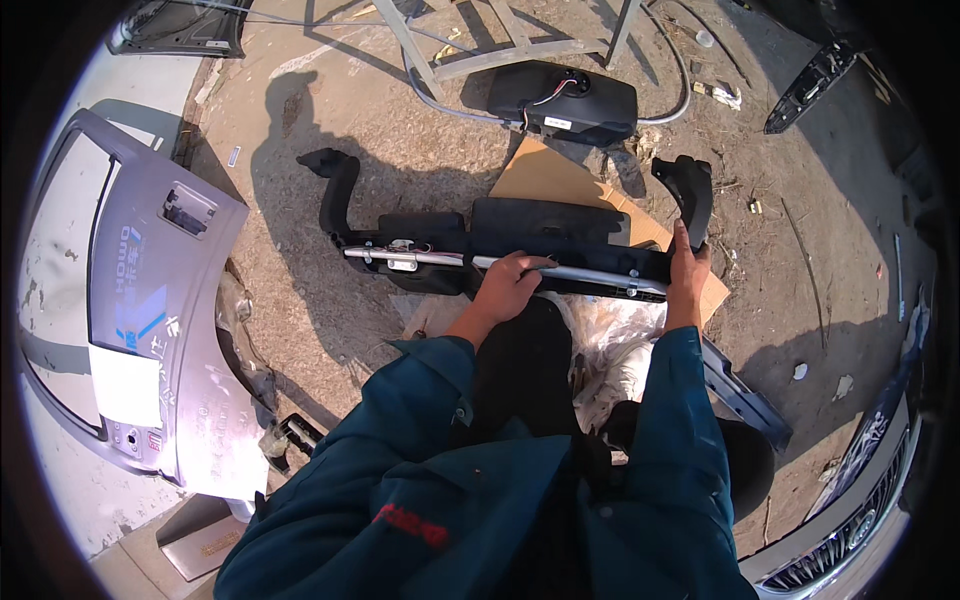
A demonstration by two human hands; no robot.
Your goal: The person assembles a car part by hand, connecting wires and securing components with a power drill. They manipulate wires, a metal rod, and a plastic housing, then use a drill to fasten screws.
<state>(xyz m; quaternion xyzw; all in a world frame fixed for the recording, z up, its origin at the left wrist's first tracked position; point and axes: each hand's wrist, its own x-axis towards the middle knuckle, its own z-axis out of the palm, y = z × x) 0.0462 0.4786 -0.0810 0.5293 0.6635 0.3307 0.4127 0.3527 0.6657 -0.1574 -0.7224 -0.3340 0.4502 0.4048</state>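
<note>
A long black truck mirror assembly point(550, 220) lies crosswise before me, its back turned up. Along it runs a silver metal rod point(590, 275) with clamps and thin wires near the left end. Curved black arms point(340, 195) stick out from both ends. My left hand point(508, 288) is closed over the middle of the rod, its index finger stretched along it. At the right end, my right hand point(686, 278) grips the assembly just below the other curved arm point(686, 190), thumb and fingers around the end; the underside of that grip is hidden.
Brown cardboard point(540, 165) and crumpled clear plastic point(615, 345) lie beneath the assembly. Beyond are another black mirror housing point(600, 100) with loose wires and a metal stand point(520, 55). A silver vehicle door point(205, 260) stands left; a grille panel point(850, 545) is at lower right.
</note>
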